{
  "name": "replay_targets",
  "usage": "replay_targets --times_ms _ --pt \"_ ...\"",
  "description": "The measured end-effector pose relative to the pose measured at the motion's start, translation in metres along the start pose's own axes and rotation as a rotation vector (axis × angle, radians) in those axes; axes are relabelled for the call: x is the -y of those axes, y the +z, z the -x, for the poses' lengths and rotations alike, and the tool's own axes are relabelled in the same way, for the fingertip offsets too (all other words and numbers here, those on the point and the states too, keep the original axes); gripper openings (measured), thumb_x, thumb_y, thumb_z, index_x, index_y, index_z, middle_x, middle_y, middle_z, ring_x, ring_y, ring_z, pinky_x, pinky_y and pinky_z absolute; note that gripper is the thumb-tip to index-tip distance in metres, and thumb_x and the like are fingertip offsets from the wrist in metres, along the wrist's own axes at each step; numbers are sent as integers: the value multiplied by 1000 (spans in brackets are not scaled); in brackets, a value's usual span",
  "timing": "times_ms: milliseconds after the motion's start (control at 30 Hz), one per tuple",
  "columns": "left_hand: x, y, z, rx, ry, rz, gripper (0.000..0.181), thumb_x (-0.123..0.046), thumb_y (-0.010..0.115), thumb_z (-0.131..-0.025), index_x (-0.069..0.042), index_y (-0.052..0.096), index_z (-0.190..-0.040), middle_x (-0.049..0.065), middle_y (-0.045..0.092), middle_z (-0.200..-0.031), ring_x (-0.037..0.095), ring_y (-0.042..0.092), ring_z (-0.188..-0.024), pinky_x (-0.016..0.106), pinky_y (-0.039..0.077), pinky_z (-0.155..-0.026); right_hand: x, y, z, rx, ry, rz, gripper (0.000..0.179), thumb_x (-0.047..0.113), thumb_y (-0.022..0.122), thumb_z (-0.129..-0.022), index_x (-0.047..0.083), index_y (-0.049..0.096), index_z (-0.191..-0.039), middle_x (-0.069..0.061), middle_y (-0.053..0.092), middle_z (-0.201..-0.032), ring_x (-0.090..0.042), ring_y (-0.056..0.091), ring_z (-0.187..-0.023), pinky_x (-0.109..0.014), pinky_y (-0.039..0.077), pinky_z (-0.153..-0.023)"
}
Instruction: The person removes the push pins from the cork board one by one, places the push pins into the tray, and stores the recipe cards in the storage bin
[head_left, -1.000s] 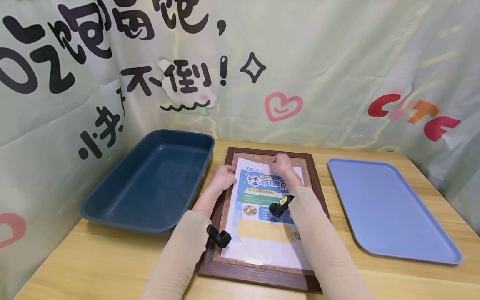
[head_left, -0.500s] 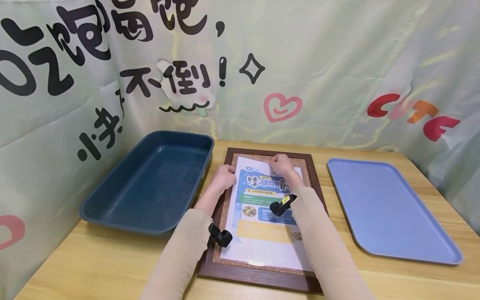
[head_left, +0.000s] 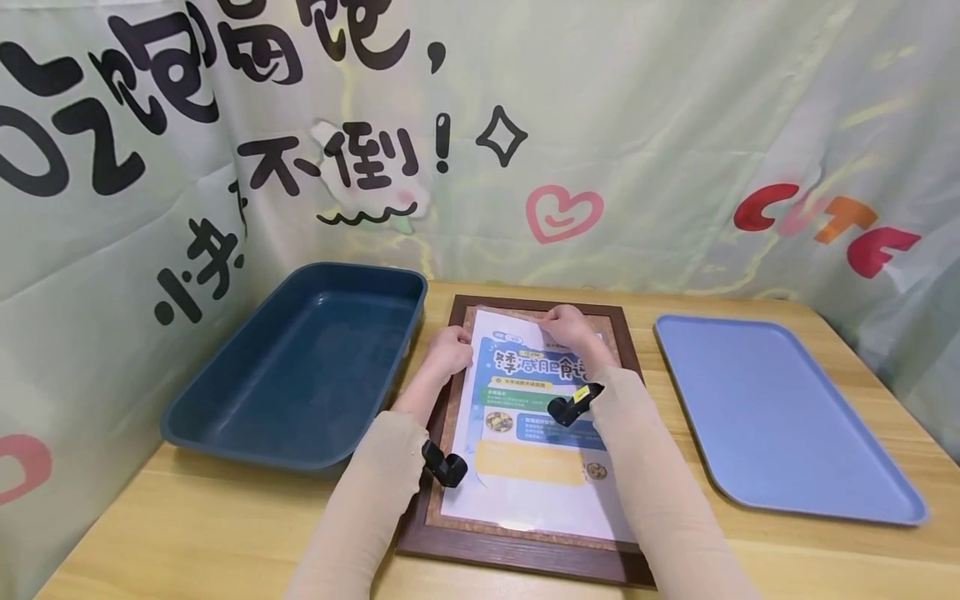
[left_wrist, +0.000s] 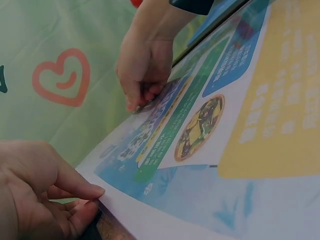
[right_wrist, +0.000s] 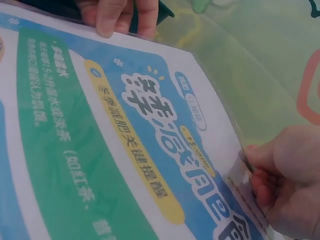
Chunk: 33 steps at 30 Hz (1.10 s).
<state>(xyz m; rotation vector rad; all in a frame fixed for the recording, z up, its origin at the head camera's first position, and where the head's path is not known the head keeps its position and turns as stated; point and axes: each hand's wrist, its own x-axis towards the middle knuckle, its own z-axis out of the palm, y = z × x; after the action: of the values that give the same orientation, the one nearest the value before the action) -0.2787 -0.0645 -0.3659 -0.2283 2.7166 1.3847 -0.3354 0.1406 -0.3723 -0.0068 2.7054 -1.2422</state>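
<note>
A printed poster [head_left: 525, 392] in a clear plastic cover lies on a brown backing board [head_left: 480, 533] inside a dark brown picture frame [head_left: 517, 560]. My left hand [head_left: 448, 352] pinches the poster's left edge between thumb and index finger, as the left wrist view shows close up. At the far edge, my right hand [head_left: 572, 327] pinches the cover's rim with thumb and curled fingers [right_wrist: 262, 190]. The poster's far end is raised off the board and bows slightly. My right forearm hides part of its right side.
Left of the frame stands a deep dark blue tub [head_left: 300, 367]. A flat light blue tray [head_left: 787, 417] lies to the right. Both rest on the wooden table [head_left: 225, 517]. A printed cloth [head_left: 660, 150] hangs behind and along the sides.
My right hand has shifted slightly right and up, and the poster's far edge has lifted with it. My left hand stays at the left edge.
</note>
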Motion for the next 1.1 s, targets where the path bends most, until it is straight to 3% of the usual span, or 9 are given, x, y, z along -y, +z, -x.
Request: replay_targets --times_ms 200,433,667,900,1100 --pt "-2 0 0 11 6 -14 36 1 52 -85 4 56 -120 18 55 -121 28 52 -104 37 47 -85 -5 -6 1 32 -66 -79 22 22 47 -97 2 55 -104 -12 51 -99 -25 48 -88 -33 37 -75" --pt "3 -3 -1 32 15 9 39 4 55 -81 3 57 -120 18 56 -121 28 51 -105 38 47 -86 -11 -6 -1 -17 -109 -111 17 20 49 -97 4 54 -97 -10 53 -91 -24 49 -85 -32 36 -74" --pt "5 -8 3 43 6 65 33 7 58 -76 6 59 -109 18 58 -107 26 53 -86 31 47 -67 -13 -1 -2 -56 -108 -137 14 18 52 -95 5 56 -94 -10 54 -88 -23 49 -82 -32 37 -72" --pt "5 -8 14 74 -36 194 30 2 61 -80 6 58 -110 17 57 -105 22 56 -80 28 49 -62 -10 1 1 -89 -102 -122 12 16 52 -95 4 56 -95 -10 56 -89 -22 50 -80 -26 38 -66" --pt "11 -10 24 108 -54 243 27 1 62 -82 7 57 -107 17 58 -97 22 58 -75 29 50 -60 -9 2 3 -94 -111 -128 12 15 51 -95 4 56 -96 -11 56 -90 -22 51 -80 -17 35 -55"
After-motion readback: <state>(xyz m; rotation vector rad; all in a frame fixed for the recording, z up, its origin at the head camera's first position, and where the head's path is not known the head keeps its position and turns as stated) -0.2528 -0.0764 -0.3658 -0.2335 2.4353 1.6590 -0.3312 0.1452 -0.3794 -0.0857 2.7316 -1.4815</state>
